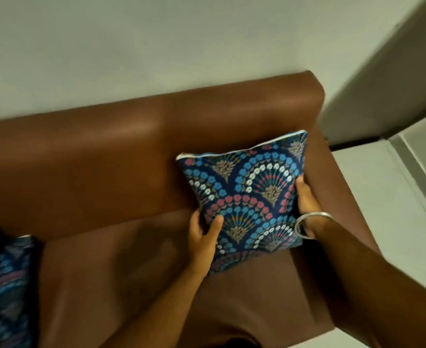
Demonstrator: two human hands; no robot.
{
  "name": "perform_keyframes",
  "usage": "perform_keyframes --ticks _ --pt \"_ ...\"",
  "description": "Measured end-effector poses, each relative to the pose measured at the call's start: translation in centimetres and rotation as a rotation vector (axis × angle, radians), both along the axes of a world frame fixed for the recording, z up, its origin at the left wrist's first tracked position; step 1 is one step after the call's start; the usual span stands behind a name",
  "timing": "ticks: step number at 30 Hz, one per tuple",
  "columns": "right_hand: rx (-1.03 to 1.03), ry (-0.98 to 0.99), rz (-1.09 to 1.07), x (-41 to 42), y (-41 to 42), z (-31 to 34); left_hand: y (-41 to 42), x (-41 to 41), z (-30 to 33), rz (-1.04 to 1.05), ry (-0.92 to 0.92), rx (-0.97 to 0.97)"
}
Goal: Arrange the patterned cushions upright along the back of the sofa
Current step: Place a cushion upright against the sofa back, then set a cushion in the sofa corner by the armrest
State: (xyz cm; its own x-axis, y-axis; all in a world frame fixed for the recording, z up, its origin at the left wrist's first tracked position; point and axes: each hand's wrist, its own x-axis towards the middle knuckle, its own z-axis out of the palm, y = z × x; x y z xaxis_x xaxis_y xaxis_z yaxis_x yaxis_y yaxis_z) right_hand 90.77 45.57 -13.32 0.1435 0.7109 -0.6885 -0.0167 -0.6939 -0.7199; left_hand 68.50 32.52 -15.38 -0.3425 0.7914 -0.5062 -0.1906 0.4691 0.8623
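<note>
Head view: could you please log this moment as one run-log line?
left hand + right hand: gripping patterned cushion | cushion: upright at sofa back, right end

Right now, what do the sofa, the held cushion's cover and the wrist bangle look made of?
Sofa: brown leather or faux leather, going by the smooth, faintly glossy sheen on the backrest; which one can't be told. Cushion: woven printed fabric, matte, floral scallop pattern, pale piping along the top edge. Bangle on the right wrist: probably metal, thin, silvery, bright highlights.
</note>
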Motion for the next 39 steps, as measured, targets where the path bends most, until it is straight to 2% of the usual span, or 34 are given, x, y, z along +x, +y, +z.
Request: perform_keyframes --ticks 2,4,7,10,13,15,17,19,22,25,28,30,32,35,37,39 --pt "0.023 -0.083 -0.034 7.2 3.0 -6.2 4.4 4.6 -2.6 -0.108 -0.065 0.035" --pt "0.06 -0.076 -0.026 10.5 4.1 -10.1 7.5 6.9 -4.6 -0.089 -0.078 0.047" --pt "0.123 -0.064 -0.085 7.5 2.7 -7.8 9.2 7.3 -6.9 -0.052 -0.041 0.046" --pt "0.245 -0.077 -0.21 5.2 1.4 -7.5 8.4 6.0 -7.9 -0.165 0.021 0.03" --pt "0.258 -0.333 -0.315 2.2 -0.4 -6.3 7.8 2.8 -6.3 -0.353 0.072 0.008" --pt "0.244 -0.477 -0.346 -1.6 -3.6 -5.6 5.3 -1.8 -4.2 -0.464 0.169 -0.002" --pt "0.193 -0.496 -0.209 -8.1 -8.4 -5.5 0.4 -8.6 -2.6 -0.462 0.39 -0.033" --pt "0.172 -0.429 0.118 -17.2 -14.2 -5.3 -6.3 -17.3 -1.1 -0.403 0.633 -0.15" --pt "0.2 -0.174 0.565 -32.6 -21.9 -3.8 -17.4 -32.8 1.4 -0.226 0.979 -0.345" --pt "0.125 0.09 0.746 -46.4 -26.8 -2.2 -26.2 -46.9 4.6 0.031 1.165 -0.48" --pt "-0.059 0.142 0.815 -57.2 -29.4 -1.2 -31.4 -58.6 5.0 0.223 1.065 -0.674" --pt "-0.166 0.066 0.812 -62.2 -30.0 -1.6 -33.5 -64.7 3.4 0.275 0.85 -0.717" --pt "-0.314 0.062 0.707 -65.5 -30.0 -2.4 -34.0 -67.4 2.6 0.38 0.564 -0.606" --pt "-0.439 0.106 0.609 -67.4 -29.9 -3.1 -33.7 -68.4 2.9 0.431 0.266 -0.472" --pt "-0.418 0.131 0.606 -66.9 -30.2 -2.6 -33.5 -67.8 4.0 0.469 0.163 -0.45" --pt "-0.382 0.208 0.592 -64.6 -30.8 -1.6 -32.7 -65.7 6.5 0.499 0.156 -0.375"
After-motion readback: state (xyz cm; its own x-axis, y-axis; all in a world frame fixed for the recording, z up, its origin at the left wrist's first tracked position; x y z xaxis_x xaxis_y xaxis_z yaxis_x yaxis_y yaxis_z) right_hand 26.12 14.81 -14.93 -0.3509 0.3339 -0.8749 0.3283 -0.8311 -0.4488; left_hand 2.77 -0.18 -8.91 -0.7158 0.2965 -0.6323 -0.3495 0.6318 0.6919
